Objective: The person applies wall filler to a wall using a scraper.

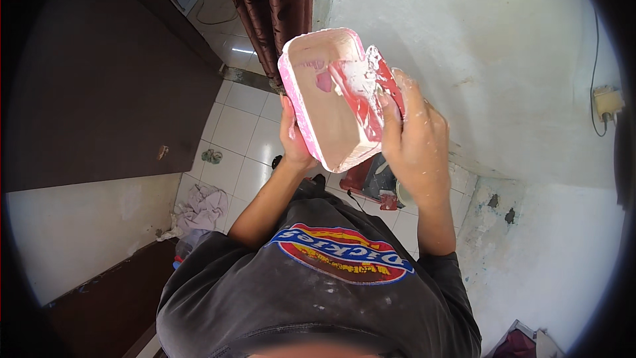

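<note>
My left hand grips the underside and near edge of a pink rectangular plastic tray smeared with white plaster, held up at chest height and tilted toward me. My right hand, spattered with white, holds a red-bladed scraper coated in plaster. The blade lies against the tray's right rim and reaches into it. Both forearms rise from my dark shirt at the lower edge.
A whitish plastered wall fills the right side, with a wall socket and cable. Dark red curtains hang at top centre. A dark wooden door is at left. Crumpled cloth and a red container lie on the white floor tiles.
</note>
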Demonstrator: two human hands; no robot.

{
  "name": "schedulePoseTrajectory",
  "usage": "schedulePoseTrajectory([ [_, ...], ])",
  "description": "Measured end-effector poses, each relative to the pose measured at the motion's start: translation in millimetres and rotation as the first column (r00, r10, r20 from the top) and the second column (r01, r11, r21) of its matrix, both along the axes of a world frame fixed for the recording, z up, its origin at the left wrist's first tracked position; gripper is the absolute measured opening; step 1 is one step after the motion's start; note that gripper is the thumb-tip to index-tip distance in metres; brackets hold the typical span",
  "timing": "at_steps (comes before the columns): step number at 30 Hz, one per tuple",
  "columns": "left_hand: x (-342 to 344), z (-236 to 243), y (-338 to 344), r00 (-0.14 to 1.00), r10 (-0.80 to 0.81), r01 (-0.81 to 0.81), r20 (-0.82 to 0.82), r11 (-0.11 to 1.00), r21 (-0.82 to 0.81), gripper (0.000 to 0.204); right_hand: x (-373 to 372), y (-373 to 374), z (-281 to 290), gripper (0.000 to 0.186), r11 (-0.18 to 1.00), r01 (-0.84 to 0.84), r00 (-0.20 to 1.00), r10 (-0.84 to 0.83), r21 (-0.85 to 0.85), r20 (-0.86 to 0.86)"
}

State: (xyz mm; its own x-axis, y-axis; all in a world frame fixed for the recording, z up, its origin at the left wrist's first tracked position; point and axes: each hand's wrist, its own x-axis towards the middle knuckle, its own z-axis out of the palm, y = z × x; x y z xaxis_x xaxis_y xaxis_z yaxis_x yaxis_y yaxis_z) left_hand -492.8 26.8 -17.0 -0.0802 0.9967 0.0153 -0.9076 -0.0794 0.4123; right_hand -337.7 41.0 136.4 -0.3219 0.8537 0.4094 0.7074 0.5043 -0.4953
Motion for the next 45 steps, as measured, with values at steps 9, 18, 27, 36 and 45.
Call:
schedulePoseTrajectory([
  [9,26.5,-4.3,-7.4,0.99,0.138,-0.137,0.018,0.99,-0.019,0.064,-17.3,-14.8,-7.2,0.052,0.994,0.015,0.905,-0.06,0.108,0.421],
  [18,41.3,-27.1,-15.4,0.964,0.265,-0.266,0.022,0.964,0.021,0.059,-16.9,-21.8,-24.5,0.048,0.998,-0.043,0.931,0.053,-0.035,0.362],
  [27,35.7,-50.4,-18.7,0.932,0.359,-0.354,-0.048,0.931,0.086,0.059,-14.4,-47.2,-22.2,0.053,0.945,-0.311,0.905,0.327,-0.102,0.273],
  [36,30.0,-30.2,-32.2,0.851,0.468,-0.439,-0.238,0.883,0.165,0.057,-17.7,-41.7,4.9,0.028,0.985,-0.147,0.986,0.139,0.086,0.09],
  [45,32.8,-5.9,-44.4,0.841,0.511,-0.483,-0.177,0.857,0.179,0.051,-29.3,-39.2,-1.4,0.047,0.985,-0.121,0.963,0.087,0.12,0.255],
])
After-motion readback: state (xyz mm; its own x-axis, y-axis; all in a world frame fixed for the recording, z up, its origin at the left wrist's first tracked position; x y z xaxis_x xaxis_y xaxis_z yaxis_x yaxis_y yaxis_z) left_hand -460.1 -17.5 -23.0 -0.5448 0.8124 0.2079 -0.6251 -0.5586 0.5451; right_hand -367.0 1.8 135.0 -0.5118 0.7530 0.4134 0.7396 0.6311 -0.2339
